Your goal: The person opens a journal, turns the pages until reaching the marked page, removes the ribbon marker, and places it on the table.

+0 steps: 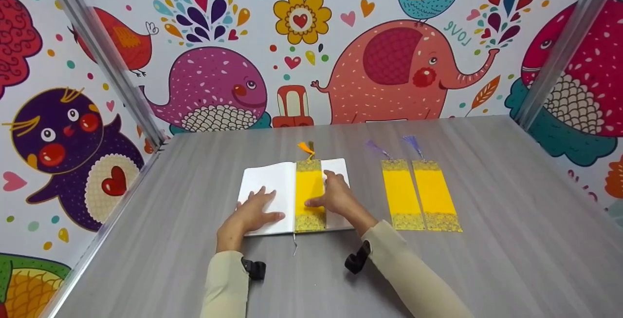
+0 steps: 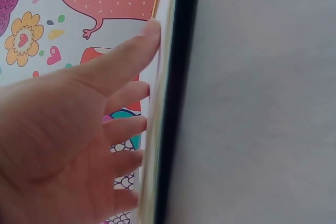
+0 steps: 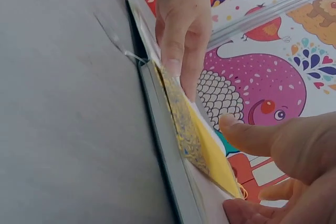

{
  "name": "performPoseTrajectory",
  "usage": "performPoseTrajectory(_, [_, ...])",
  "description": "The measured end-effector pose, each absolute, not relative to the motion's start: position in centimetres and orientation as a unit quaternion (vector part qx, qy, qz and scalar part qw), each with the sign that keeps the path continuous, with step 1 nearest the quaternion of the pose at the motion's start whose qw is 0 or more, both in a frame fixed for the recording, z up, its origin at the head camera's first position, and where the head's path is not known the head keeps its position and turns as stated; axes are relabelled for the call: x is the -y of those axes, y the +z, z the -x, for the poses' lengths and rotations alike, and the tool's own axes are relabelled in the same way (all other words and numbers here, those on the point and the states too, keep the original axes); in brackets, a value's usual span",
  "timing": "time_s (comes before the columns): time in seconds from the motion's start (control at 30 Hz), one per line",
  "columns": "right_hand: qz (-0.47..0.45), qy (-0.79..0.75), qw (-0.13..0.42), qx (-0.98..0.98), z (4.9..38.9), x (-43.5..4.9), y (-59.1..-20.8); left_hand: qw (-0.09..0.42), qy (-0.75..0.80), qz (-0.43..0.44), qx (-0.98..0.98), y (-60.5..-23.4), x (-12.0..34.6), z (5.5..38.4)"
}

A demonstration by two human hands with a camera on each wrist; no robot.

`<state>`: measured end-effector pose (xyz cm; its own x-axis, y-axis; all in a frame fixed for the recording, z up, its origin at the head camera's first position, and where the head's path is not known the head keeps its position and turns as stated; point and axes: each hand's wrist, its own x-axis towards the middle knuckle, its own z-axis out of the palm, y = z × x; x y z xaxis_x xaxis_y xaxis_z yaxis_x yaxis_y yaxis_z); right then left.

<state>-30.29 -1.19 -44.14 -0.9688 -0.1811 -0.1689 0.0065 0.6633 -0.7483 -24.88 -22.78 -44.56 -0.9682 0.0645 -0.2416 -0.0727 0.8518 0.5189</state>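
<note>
An open notebook (image 1: 283, 177) with blank white pages and a dark cover lies on the table. Along its fold, over the right page, is a yellow bookmark (image 1: 308, 186) with patterned ends and an orange tassel (image 1: 306, 148) past the top edge. My left hand (image 1: 250, 213) rests spread on the left page; the left wrist view shows its fingertips at the paper. Over the right page, my right hand (image 1: 338, 195) has its fingers at the paper and its thumb (image 3: 252, 137) above the bookmark. The bookmark's near end bows slightly in the right wrist view.
To the right of the notebook, two more yellow bookmarks (image 1: 402, 196) (image 1: 436, 196) with purple tassels lie side by side on the grey table (image 1: 501, 259). A thin ribbon (image 1: 295, 245) trails from the notebook's near edge. Cartoon-printed walls (image 1: 292, 74) enclose the table.
</note>
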Motion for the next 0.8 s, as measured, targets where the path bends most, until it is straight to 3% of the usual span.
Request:
performPoseTrajectory(0.23, [0.031,-0.359,0.099,-0.927,30.6,2.0,-44.0,0.122,0.27,-0.004,-0.955,-44.6,22.7,24.9])
performPoseTrajectory(0.8, [0.017,-0.32,0.119,-0.94,30.8,2.4,-43.6,0.119,0.266,-0.003,-0.957,-44.6,22.8,25.0])
